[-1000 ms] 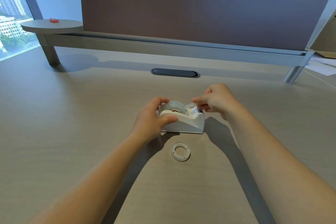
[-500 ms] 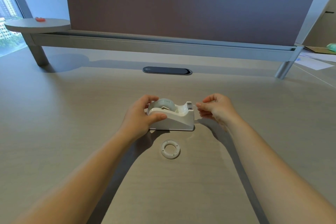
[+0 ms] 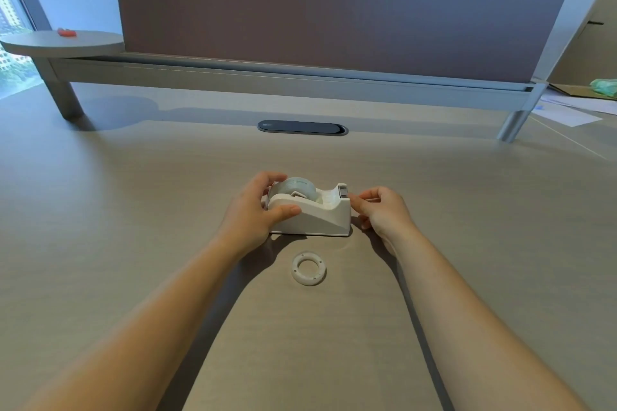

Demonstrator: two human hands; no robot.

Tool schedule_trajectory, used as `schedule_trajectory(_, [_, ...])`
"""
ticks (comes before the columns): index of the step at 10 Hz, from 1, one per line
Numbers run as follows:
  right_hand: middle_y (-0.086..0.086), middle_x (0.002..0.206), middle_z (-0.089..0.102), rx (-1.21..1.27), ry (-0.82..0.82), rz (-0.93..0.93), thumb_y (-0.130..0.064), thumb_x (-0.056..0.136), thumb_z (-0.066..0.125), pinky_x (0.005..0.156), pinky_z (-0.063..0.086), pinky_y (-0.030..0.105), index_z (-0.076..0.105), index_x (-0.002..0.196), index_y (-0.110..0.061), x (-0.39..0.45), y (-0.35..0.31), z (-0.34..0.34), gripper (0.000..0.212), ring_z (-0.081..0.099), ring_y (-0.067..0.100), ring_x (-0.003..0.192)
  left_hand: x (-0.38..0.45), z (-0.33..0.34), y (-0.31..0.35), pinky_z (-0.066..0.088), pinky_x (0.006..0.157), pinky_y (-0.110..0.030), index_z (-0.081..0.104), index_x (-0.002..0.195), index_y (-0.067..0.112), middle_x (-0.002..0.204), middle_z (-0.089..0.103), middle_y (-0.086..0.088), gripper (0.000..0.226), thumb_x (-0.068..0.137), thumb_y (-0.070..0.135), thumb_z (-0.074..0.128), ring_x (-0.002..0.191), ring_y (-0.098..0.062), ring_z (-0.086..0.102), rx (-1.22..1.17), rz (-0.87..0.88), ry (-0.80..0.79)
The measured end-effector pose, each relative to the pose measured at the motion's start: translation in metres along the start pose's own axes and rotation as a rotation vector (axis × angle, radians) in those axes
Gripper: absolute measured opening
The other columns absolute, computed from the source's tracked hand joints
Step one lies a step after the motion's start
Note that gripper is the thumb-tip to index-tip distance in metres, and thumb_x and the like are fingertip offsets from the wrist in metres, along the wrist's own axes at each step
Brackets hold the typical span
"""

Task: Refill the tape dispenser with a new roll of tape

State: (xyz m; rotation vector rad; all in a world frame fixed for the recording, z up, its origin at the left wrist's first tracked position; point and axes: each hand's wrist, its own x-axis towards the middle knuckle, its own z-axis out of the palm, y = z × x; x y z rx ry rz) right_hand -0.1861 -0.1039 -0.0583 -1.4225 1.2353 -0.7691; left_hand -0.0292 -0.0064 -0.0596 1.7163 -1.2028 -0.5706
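Note:
A white tape dispenser [image 3: 320, 218] stands on the wooden desk [image 3: 133, 210], with a clear tape roll [image 3: 300, 186] seated in its cradle. My left hand [image 3: 252, 215] grips the dispenser's rounded left end, thumb on the near side and fingers over the far side. My right hand [image 3: 382, 210] sits just right of the cutter [image 3: 343, 190], thumb and forefinger pinched on the thin free end of the tape. An empty white plastic core ring [image 3: 309, 268] lies flat on the desk just in front of the dispenser.
A dark oval cable port [image 3: 302, 127] is set into the desk behind the dispenser. Further back runs a raised grey shelf rail [image 3: 267, 77] under a brown divider panel [image 3: 334, 10]. A small red object [image 3: 66, 33] sits on the round shelf at left. Papers [image 3: 567, 110] lie at far right.
My right hand drew the tape end from above the roll out past the cutter, then came back close to the cutter. My left hand kept hold of the dispenser.

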Motion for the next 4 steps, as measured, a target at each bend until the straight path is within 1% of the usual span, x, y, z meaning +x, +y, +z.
schedule_trajectory(1, [0.010,0.094,0.050,0.031,0.035,0.012,-0.014,0.081,0.063,0.054,0.044,0.022,0.048,0.107,0.000,-0.0036,0.0020,0.0008,0.033,0.047,0.012,0.059,-0.0021,0.0027,-0.0002,0.046,0.095,-0.042,0.042,0.122,0.022,0.128,0.051,-0.007,0.050,0.076,0.023,0.062,0.113,-0.025,0.050,0.009,0.010,-0.002])
schedule_trajectory(2, [0.012,0.099,0.049,0.073,0.059,0.005,-0.004,0.079,0.063,0.058,0.047,0.022,0.048,0.107,0.000,-0.0054,0.0041,0.0012,0.032,0.050,0.012,0.062,-0.0031,0.0033,0.0009,0.046,0.093,-0.040,0.041,0.123,0.023,0.129,0.050,-0.008,0.050,0.077,0.022,0.061,0.110,-0.026,0.052,0.009,0.008,-0.001])
schedule_trajectory(3, [0.012,0.103,0.052,0.038,0.086,0.000,-0.005,0.079,0.063,0.075,0.054,0.036,0.050,0.104,-0.004,-0.0030,0.0080,0.0012,0.029,0.056,0.019,0.072,-0.0019,0.0039,-0.0013,0.045,0.094,-0.039,0.041,0.123,0.023,0.129,0.050,-0.007,0.051,0.077,0.022,0.062,0.111,-0.025,0.051,-0.005,0.002,-0.009])
schedule_trajectory(4, [0.008,0.106,0.055,-0.128,0.183,-0.093,-0.013,0.082,0.060,0.082,0.048,0.036,0.052,0.104,-0.008,-0.0074,0.0054,-0.0027,0.024,0.053,0.022,0.089,0.0002,0.0015,0.0017,0.038,0.104,-0.042,0.034,0.129,0.022,0.137,0.042,-0.006,0.059,0.076,0.023,0.062,0.123,-0.026,0.042,-0.001,-0.012,-0.035])
